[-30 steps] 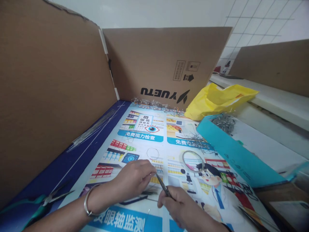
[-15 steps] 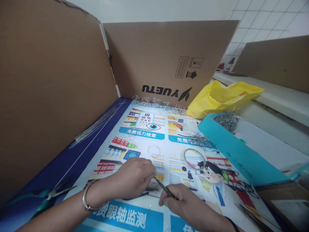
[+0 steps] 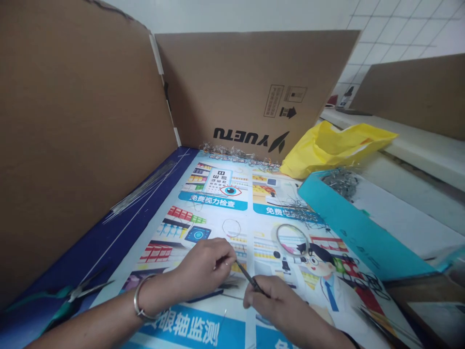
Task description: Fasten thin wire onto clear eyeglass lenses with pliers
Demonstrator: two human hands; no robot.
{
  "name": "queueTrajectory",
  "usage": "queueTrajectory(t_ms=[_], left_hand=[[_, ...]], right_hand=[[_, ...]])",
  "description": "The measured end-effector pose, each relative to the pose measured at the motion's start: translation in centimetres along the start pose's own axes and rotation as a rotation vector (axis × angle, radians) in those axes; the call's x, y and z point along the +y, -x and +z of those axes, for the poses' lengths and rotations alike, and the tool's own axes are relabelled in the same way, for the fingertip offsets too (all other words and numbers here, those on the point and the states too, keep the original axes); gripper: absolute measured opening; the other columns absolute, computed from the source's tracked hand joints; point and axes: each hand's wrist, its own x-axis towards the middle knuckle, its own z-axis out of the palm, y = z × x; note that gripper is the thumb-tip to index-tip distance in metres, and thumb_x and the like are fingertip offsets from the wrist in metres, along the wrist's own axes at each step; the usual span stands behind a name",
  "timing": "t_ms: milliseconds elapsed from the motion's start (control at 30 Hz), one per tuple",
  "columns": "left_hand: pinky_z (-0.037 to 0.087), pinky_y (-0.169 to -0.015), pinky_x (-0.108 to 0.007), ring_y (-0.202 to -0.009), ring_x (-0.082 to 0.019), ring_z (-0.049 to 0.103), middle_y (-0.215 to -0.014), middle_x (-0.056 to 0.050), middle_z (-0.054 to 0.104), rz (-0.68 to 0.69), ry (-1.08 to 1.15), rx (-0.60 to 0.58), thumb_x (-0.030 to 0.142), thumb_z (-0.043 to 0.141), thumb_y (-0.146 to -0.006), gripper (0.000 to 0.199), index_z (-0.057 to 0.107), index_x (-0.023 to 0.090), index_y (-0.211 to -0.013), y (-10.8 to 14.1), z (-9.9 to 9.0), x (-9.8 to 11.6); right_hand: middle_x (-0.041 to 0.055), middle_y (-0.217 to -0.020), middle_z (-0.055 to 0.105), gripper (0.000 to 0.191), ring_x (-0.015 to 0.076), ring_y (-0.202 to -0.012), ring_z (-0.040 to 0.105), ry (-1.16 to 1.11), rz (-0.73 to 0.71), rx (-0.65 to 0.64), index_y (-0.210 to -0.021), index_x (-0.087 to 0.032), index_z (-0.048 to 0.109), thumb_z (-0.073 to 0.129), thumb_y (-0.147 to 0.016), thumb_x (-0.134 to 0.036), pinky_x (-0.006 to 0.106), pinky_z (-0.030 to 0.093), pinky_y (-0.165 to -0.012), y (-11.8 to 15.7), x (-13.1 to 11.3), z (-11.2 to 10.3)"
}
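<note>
My right hand (image 3: pixel 278 303) grips slim, dark tweezers (image 3: pixel 250 278), tilted so the tip points up and left. That tip meets the fingers of my left hand (image 3: pixel 205 266), which are pinched together. Whatever the left fingers hold is too small to make out. A metal bangle is on the left wrist. Just below the left hand, dark thin strands lie on the printed sheet (image 3: pixel 250 232). Beyond the hands lie a thin wire ring (image 3: pixel 231 228) and a coil of wire (image 3: pixel 292 239).
Green-handled pliers (image 3: pixel 74 293) lie at left, with straight wires (image 3: pixel 141 189) farther back. Cardboard panels (image 3: pixel 254 87) wall the left and rear. A turquoise box (image 3: pixel 363 232) with tangled wire (image 3: pixel 341 182) and a yellow bag (image 3: pixel 330 148) stand at right. Dark wire loops (image 3: pixel 366 278) lie near the box.
Both hands have shifted slightly to the right with the tweezers. The left fingers have turned a little, and their pinch now shows more from the side.
</note>
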Motion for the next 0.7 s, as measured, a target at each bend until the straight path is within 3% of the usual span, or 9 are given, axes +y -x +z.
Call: queueTrajectory(t_ms=[167,400,533,700], left_hand=[[0.037,-0.055,-0.022,-0.058,-0.011,0.048,-0.061,0.002,0.053,-0.099,0.069,0.120,0.008,0.045,-0.072,0.014,0.050,0.018,-0.064,0.4,1.5,0.0],[0.038,-0.057,-0.021,-0.060,-0.010,0.049,-0.063,0.003,0.053,-0.170,0.085,0.191,0.007,0.046,-0.073,0.013,0.050,0.018,-0.067,1.0,3.0,0.0],[0.038,-0.057,-0.021,-0.060,-0.011,0.050,-0.064,0.001,0.054,-0.154,0.050,0.187,0.009,0.046,-0.075,0.012,0.051,0.018,-0.068,1.0,3.2,0.1],[0.036,-0.055,-0.022,-0.059,-0.011,0.049,-0.063,0.000,0.055,-0.009,-0.046,0.113,0.008,0.046,-0.075,0.013,0.053,0.017,-0.069,0.6,2.3,-0.2]], right_hand=[[-0.0080,-0.043,0.035,0.020,0.0056,-0.036,0.031,-0.212,0.143,-0.015,-0.074,-0.017,0.058,0.043,-0.080,-0.031,0.019,0.021,-0.038,-0.1,0.1,1.2],[-0.0074,-0.040,0.038,0.038,0.0078,-0.036,0.036,-0.290,0.084,-0.023,-0.078,-0.016,0.053,0.039,-0.081,-0.051,0.019,0.028,-0.040,0.1,0.6,2.5],[-0.0058,-0.046,0.043,0.029,0.0084,-0.042,0.044,-0.291,0.146,-0.001,-0.079,-0.016,0.052,0.040,-0.081,-0.042,0.019,0.033,-0.044,0.2,-0.1,2.9],[-0.0098,-0.040,0.033,0.019,0.0073,-0.034,0.033,-0.230,0.223,-0.035,-0.087,-0.017,0.053,0.037,-0.079,-0.025,0.018,0.024,-0.037,0.2,-0.8,2.5]])
